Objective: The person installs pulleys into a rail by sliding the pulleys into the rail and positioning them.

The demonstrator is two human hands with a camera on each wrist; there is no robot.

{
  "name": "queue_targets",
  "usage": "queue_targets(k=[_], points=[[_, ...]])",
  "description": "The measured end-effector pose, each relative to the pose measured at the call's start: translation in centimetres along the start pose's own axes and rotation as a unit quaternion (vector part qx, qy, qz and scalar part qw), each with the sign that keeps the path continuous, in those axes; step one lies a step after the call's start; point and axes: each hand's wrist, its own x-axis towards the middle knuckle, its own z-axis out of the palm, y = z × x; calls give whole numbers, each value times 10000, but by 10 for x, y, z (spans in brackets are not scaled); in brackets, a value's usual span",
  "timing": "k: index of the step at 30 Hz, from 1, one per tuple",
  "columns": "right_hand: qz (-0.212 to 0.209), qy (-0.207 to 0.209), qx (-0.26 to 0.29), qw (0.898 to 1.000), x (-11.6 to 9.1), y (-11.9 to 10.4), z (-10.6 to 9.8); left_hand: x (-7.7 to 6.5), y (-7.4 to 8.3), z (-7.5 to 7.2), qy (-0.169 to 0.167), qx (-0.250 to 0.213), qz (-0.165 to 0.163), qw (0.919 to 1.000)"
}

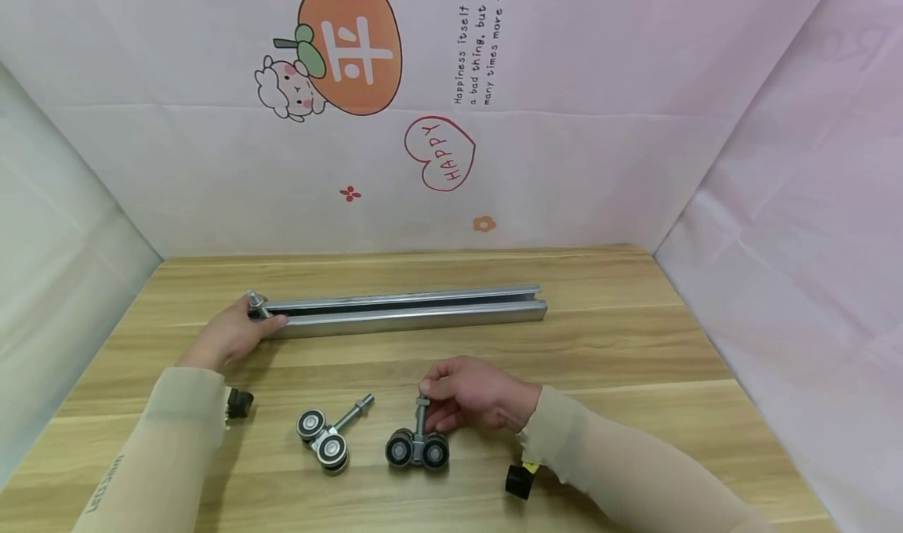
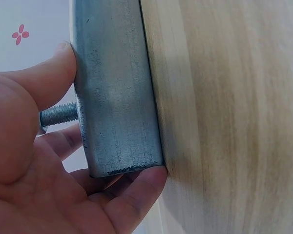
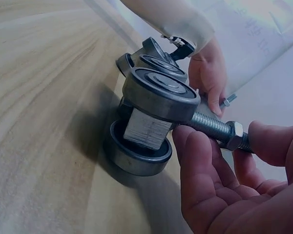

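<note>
The left hand [image 1: 236, 333] gripped the end of a slotted steel rail [image 1: 409, 316], fingers curled round it; a threaded stud [image 2: 61, 114] rose from the slot there, its base hidden, perhaps on another trolley. The right hand [image 1: 469, 396] pinched the bolt stem of a wheeled roller trolley [image 1: 418, 448] at the wooden tabletop [image 1: 635, 407], near a second trolley [image 1: 311, 425]. Held only by its stem, the trolley could swivel or roll if that pinch slackened; the stud could slide out if the rail tipped with its end unblocked.
</note>
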Motion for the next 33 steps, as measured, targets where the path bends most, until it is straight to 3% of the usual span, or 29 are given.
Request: queue_targets(k=[16,26,33], points=[[-527,195,-744,9956,-6,-14,-11,-3,1,0,28,-47,97,9999],[-936,560,-1689,9796,-10,-23,-10,-2,0,1,54,-129,112,9998],[-1039,651,-1936,9734,-13,-26,-9,-3,2,0,50,-169,84,9998]])
